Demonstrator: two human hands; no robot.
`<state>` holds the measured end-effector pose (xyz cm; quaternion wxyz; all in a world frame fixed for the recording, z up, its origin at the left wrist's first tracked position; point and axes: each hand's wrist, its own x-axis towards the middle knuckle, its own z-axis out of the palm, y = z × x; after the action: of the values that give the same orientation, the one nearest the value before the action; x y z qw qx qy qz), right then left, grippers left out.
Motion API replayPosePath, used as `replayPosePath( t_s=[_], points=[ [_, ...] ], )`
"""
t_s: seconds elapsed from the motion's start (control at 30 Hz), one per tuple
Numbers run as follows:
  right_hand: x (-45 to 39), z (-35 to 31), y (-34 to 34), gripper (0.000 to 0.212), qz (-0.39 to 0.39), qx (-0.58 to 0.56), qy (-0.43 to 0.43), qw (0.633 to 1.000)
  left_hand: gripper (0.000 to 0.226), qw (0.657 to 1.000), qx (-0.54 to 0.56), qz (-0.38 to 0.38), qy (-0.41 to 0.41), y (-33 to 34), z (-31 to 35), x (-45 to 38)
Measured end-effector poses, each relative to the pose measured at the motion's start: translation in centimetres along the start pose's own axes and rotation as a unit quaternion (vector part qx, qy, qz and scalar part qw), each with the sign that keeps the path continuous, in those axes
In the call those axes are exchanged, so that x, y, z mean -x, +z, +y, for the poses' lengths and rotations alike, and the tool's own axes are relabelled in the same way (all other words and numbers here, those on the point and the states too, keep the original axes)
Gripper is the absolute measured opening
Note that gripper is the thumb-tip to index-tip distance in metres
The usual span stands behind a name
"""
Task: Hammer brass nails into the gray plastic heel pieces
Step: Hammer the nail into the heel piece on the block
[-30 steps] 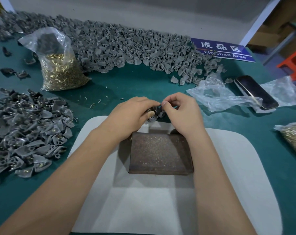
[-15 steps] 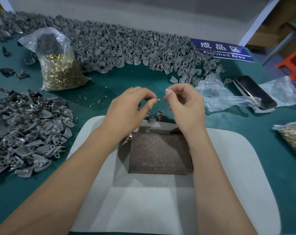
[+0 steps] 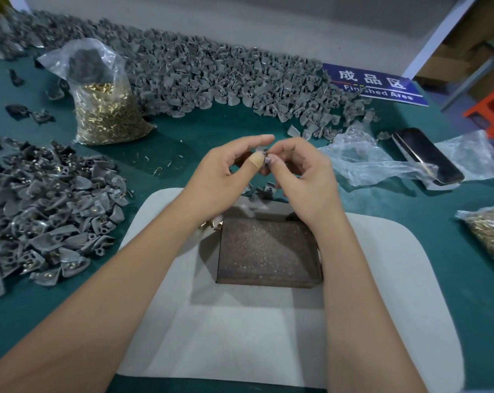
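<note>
My left hand (image 3: 220, 177) and right hand (image 3: 302, 177) meet above the surface (image 3: 211, 137), fingers (image 3: 257, 161) of both pinching one small gray heel piece (image 3: 264, 157) between them. Below lies a rusty metal block (image 3: 268, 251) on a white pad (image 3: 240, 336), loose brass nails (image 3: 210, 224) at its left corner. Heel piece piles (image 3: 211, 75) and a nail bag (image 3: 107, 109) lie beyond.
</note>
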<state>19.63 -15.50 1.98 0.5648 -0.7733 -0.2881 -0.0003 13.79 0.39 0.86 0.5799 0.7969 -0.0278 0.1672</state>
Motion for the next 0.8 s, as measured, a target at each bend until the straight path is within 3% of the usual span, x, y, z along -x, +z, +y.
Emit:
replayPosePath(
  t_s=[0.23,0.6,0.8],
  points=[
    [0.10,-0.07,-0.22,0.008,0.076,0.051,-0.016,0.996,0.029,1.000,-0.009,0.017,-0.012,0.09,-0.80,0.16],
    [0.32,0.02,-0.01,0.006,0.060,0.101,-0.032,0.993,0.024,0.998,-0.046,0.046,0.010,0.36,-0.77,0.25],
    [0.28,-0.11,0.02,0.007,0.063,0.100,-0.015,0.993,0.031,0.996,-0.087,0.010,0.036,0.21,-0.52,0.27]
  ],
)
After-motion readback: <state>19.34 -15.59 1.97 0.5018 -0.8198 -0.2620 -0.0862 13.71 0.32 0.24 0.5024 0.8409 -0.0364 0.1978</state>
